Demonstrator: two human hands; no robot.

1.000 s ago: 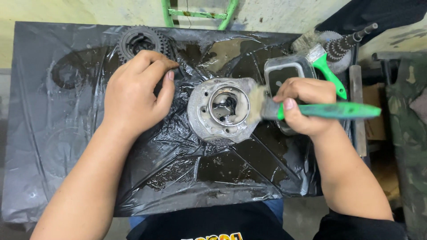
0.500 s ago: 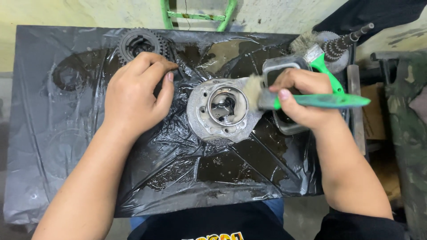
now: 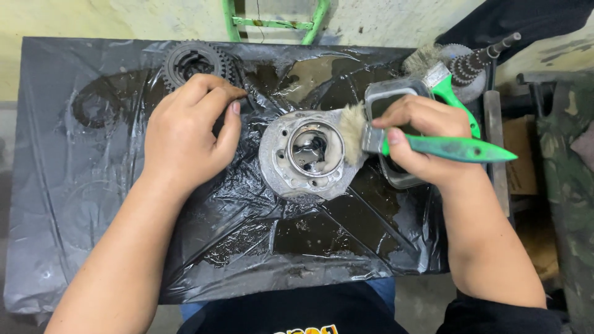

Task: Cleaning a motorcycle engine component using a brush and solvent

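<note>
Right hand grips a green-handled paintbrush, bristles touching a round grey metal housing at centre; left hand rests loosely curled, empty, on wet black plastic sheeting.

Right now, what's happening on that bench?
A person is brushing a round grey metal engine part lying on wet black plastic sheeting. The right hand holds a green-handled paintbrush, bristles at the part's rim. The left hand rests flat on the sheeting beside it, near a toothed gear.
</note>
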